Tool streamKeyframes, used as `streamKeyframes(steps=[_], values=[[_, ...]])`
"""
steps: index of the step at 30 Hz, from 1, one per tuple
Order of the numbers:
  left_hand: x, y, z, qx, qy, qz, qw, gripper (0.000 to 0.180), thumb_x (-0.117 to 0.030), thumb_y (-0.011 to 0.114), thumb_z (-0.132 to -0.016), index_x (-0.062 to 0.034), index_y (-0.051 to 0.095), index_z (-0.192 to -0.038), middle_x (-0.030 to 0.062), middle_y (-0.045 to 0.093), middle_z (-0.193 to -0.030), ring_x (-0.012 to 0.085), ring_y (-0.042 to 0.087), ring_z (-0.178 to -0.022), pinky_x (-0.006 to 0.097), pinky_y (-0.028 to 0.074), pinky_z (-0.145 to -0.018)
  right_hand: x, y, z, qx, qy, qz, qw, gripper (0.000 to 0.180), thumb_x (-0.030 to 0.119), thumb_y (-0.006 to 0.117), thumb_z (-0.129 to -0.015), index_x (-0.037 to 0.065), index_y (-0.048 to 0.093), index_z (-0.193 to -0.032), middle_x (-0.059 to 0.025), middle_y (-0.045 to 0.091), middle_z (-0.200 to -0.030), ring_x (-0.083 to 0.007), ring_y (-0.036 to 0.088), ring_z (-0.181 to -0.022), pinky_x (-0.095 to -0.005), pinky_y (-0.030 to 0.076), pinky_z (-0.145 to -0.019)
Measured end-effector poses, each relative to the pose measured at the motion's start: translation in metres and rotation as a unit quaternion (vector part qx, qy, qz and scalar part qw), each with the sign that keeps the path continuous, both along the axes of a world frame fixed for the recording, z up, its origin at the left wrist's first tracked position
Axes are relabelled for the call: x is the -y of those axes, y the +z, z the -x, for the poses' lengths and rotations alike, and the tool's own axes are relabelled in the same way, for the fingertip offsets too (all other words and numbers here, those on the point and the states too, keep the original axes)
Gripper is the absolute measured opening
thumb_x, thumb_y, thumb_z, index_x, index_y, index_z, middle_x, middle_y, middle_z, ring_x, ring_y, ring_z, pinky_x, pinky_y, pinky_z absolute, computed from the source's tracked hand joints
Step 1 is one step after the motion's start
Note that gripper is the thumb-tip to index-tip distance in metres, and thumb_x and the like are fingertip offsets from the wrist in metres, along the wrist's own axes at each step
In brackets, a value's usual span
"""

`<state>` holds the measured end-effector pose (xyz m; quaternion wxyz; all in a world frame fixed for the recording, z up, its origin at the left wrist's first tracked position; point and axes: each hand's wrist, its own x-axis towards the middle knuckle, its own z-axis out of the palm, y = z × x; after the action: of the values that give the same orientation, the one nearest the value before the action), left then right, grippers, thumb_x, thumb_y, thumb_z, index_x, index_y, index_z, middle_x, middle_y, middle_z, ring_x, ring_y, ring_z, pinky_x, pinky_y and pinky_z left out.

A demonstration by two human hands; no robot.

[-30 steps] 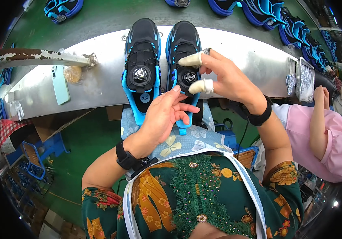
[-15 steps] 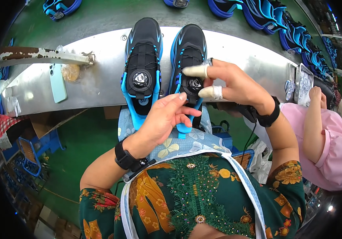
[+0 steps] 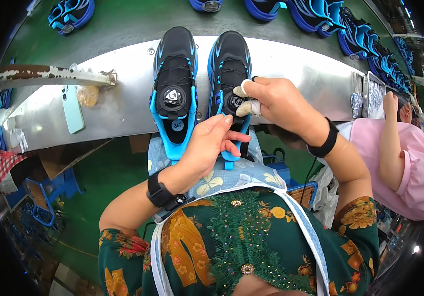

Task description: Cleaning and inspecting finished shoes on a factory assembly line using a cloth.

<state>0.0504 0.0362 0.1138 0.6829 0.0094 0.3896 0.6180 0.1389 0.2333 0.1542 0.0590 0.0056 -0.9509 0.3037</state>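
Head view: right-hand blue-trimmed black fabric sneaker (image 3: 228, 48) overhangs the silver metal bench (image 3: 301, 74)'s near edge. Part-closed right grip (image 3: 283, 102) brackets its round black dial (image 3: 232, 101); left grip (image 3: 206, 143) curls loosely over its collar (image 3: 245, 127); neither hold can be confirmed. Likely light, soft-uppered; grasp stiffer heel (image 3: 229, 157).

At upper centre we are seeing a matt cloth shoe (image 3: 229, 45), its glossy plastic dial (image 3: 232, 101), a shiny metal bench (image 3: 296, 61).
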Motion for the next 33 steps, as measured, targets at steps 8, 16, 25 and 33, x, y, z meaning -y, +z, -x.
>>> streamKeyframes(steps=[8, 16, 25, 33], values=[[0.03, 0.04, 0.015, -0.043, 0.003, 0.002, 0.999, 0.039, -0.028, 0.048, -0.103, 0.0055, 0.055, -0.122, 0.0182, 0.063, -0.116, 0.0249, 0.069, -0.085, 0.027, 0.055, -0.057, 0.004, 0.017, -0.013, 0.075, -0.111, 0.025, 0.991, 0.022, 0.023, 0.076, -0.082, 0.005, 0.072, -0.094, -0.0133, 0.067, -0.079, -0.0297, 0.066, -0.072, -0.0359, 0.051, -0.064], [0.05, 0.019, 0.066, -0.095, 0.082, 0.052, 0.991, 0.032, -0.029, 0.057, -0.099, 0.0026, 0.059, -0.107, 0.0172, 0.068, -0.091, 0.0106, 0.053, -0.056, 0.021, 0.04, -0.048, 0.032, 0.055, 0.075, 0.183, 0.02, 0.061, 0.981, 0.043, 0.008, 0.07, -0.086, 0.011, 0.062, -0.128, -0.0138, 0.065, -0.104, -0.0254, 0.063, -0.093, -0.0321, 0.05, -0.084], [0.055, 0.006, 0.047, 0.013, 0.179, -0.011, 0.984, 0.019, -0.017, 0.052, -0.101, -0.0003, 0.059, -0.106, 0.0175, 0.069, -0.088, 0.0107, 0.054, -0.053, 0.021, 0.044, -0.049, 0.066, 0.022, 0.098, 0.042, 0.045, -0.045, 0.997, 0.02, 0.012, 0.067, -0.081, 0.004, 0.055, -0.096, -0.0138, 0.06, -0.08, -0.0357, 0.063, -0.079, -0.0438, 0.05, -0.066], [0.053, 0.003, 0.049, 0.04, 0.159, -0.008, 0.986, 0.019, -0.015, 0.05, -0.102, 0.0009, 0.058, -0.109, 0.0181, 0.069, -0.087, 0.0124, 0.054, -0.049, 0.022, 0.045, -0.046, 0.071, 0.022, 0.102, 0.042, 0.038, -0.08, 0.995, 0.028, 0.02, 0.072, -0.081, 0.007, 0.06, -0.103, -0.0134, 0.058, -0.078, -0.035, 0.063, -0.076, -0.0434, 0.05, -0.062]])
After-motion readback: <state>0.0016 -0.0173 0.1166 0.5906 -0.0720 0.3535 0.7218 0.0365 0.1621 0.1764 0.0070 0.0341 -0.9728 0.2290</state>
